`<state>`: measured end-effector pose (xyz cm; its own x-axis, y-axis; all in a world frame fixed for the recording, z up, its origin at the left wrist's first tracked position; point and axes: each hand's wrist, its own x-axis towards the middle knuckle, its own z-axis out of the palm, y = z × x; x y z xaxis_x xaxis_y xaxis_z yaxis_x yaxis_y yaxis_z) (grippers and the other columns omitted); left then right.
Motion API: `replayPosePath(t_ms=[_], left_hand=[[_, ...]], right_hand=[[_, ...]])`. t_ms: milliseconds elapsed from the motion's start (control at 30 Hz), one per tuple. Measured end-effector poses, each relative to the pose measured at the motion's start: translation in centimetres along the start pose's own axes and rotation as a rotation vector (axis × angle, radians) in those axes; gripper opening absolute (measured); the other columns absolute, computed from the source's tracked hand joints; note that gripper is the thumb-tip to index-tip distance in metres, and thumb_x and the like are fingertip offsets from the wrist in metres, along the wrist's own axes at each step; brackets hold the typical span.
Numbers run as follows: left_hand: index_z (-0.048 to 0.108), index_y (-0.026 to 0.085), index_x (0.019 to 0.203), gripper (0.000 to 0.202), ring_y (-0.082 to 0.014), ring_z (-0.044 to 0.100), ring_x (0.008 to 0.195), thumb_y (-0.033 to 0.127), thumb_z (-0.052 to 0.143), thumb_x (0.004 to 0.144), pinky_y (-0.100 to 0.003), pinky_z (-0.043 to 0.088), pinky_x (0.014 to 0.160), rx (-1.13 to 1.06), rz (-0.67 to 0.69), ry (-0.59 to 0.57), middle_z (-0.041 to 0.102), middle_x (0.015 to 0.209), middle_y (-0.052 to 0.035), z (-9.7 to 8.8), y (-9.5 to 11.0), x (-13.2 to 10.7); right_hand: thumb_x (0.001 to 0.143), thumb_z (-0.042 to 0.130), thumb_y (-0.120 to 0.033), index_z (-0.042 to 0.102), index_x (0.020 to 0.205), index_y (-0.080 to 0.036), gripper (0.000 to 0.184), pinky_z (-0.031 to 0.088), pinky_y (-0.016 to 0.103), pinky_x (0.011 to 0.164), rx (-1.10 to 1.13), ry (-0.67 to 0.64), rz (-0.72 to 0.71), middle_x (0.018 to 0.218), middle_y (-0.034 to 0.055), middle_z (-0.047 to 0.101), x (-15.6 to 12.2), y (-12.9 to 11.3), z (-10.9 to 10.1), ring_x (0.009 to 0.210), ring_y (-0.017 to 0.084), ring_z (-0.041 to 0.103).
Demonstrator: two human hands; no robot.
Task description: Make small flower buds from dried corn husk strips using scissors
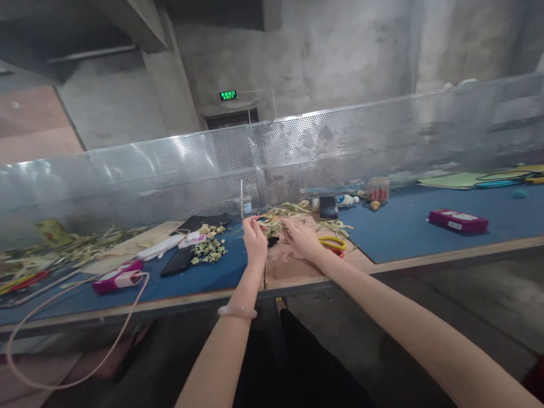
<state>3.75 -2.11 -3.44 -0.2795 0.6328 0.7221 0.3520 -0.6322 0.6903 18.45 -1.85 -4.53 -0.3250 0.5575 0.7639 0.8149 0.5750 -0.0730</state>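
Both of my hands are over a brown cardboard sheet (296, 265) on the blue worktop. My left hand (255, 240), with a pale bangle (237, 312) on its wrist, is at the sheet's left edge; its fingers are slightly bent and apart, and I see nothing held in it. My right hand (303, 240) reaches in from the right with fingers stretched over pale green, leaf-like strips (294, 209). Whether its fingertips touch the strips is too small to tell. Scissors with yellow and red handles (333, 243) lie beside my right hand. A small black object (272, 241) is between my hands.
Left of my hands are a heap of small greenish pieces (209, 251), a black phone (178, 262) and a purple box (118, 277) with a looping cable. Another purple box (459, 221) lies right. A jar (378, 189) stands before a perforated metal screen (296, 140).
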Motion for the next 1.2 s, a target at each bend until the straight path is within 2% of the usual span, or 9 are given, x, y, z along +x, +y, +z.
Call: replayPosePath(t_ms=[133, 267, 500, 633, 733, 867, 1033, 1200], left_hand=[[0.045, 0.018, 0.098, 0.02, -0.0054, 0.043, 0.031, 0.032, 0.037, 0.086, -0.02, 0.035, 0.033, -0.038, -0.056, -0.106, 0.059, 0.077, -0.0019, 0.3, -0.3, -0.2], [0.053, 0.016, 0.087, 0.02, -0.008, 0.047, 0.031, 0.035, 0.046, 0.082, -0.021, 0.036, 0.03, -0.066, -0.104, -0.228, 0.061, 0.075, -0.0035, 0.7, -0.8, -0.1], [0.055, 0.015, 0.088, 0.014, -0.0125, 0.06, 0.047, 0.024, 0.053, 0.078, -0.026, 0.05, 0.047, -0.114, -0.17, -0.336, 0.063, 0.072, -0.0042, 1.2, -1.6, 0.5], [0.055, 0.013, 0.08, 0.011, -0.0133, 0.06, 0.048, 0.024, 0.053, 0.079, -0.028, 0.051, 0.05, -0.106, -0.201, -0.35, 0.062, 0.066, -0.0042, 1.3, -1.9, 0.5], [0.053, 0.014, 0.079, 0.01, -0.0137, 0.059, 0.047, 0.023, 0.051, 0.08, -0.028, 0.049, 0.049, -0.084, -0.213, -0.329, 0.061, 0.064, -0.0037, 1.3, -2.1, 0.4], [0.049, 0.016, 0.078, 0.008, -0.0131, 0.057, 0.045, 0.022, 0.047, 0.082, -0.024, 0.044, 0.044, -0.055, -0.207, -0.311, 0.06, 0.061, -0.0022, 1.4, -2.2, 0.5], [0.047, 0.017, 0.071, 0.011, -0.0115, 0.052, 0.043, 0.022, 0.051, 0.08, -0.023, 0.041, 0.047, -0.014, -0.173, -0.288, 0.055, 0.053, 0.0019, 1.3, -2.6, 0.7], [0.043, 0.018, 0.073, 0.011, -0.0116, 0.05, 0.043, 0.024, 0.048, 0.082, -0.024, 0.041, 0.049, -0.02, -0.147, -0.289, 0.056, 0.053, 0.0017, 1.5, -2.9, 0.7]], right_hand=[[0.082, 0.036, -0.006, 0.037, 0.129, -0.013, 0.048, 0.042, 0.032, 0.09, 0.003, -0.013, -0.006, 0.125, 0.0127, 0.051, 0.1, 0.6, 0.2, 0.114, 0.019, 0.047], [0.074, 0.036, 0.001, 0.033, 0.132, -0.014, 0.06, 0.04, 0.033, 0.093, 0.008, -0.008, -0.02, 0.133, 0.0106, 0.043, 0.0, 0.7, -0.2, 0.119, 0.018, 0.043], [0.07, 0.031, 0.002, 0.024, 0.137, -0.015, 0.069, 0.043, 0.033, 0.092, 0.024, 0.018, -0.081, 0.142, 0.0053, 0.03, 0.0, 0.7, -0.2, 0.125, 0.018, 0.035], [0.069, 0.033, 0.002, 0.019, 0.139, -0.019, 0.074, 0.048, 0.03, 0.084, -0.009, -0.035, -0.093, 0.144, 0.0049, 0.025, -0.1, 0.7, -0.2, 0.123, 0.018, 0.036], [0.07, 0.035, 0.001, 0.018, 0.139, -0.018, 0.074, 0.05, 0.029, 0.078, -0.046, -0.083, -0.083, 0.143, 0.0086, 0.026, -0.1, 0.6, -0.2, 0.122, 0.02, 0.038], [0.072, 0.036, 0.0, 0.02, 0.138, -0.017, 0.071, 0.049, 0.028, 0.077, -0.051, -0.11, -0.055, 0.14, 0.0116, 0.03, -0.2, 0.5, -0.2, 0.118, 0.021, 0.042], [0.073, 0.039, -0.003, 0.012, 0.14, -0.019, 0.074, 0.048, 0.03, 0.076, 0.001, -0.195, -0.023, 0.137, 0.0144, 0.035, -0.1, 0.6, 0.1, 0.107, 0.023, 0.052], [0.073, 0.039, -0.004, 0.017, 0.139, -0.016, 0.071, 0.047, 0.032, 0.08, 0.035, -0.162, -0.015, 0.141, 0.0134, 0.029, -0.1, 0.9, 0.5, 0.11, 0.023, 0.05]])
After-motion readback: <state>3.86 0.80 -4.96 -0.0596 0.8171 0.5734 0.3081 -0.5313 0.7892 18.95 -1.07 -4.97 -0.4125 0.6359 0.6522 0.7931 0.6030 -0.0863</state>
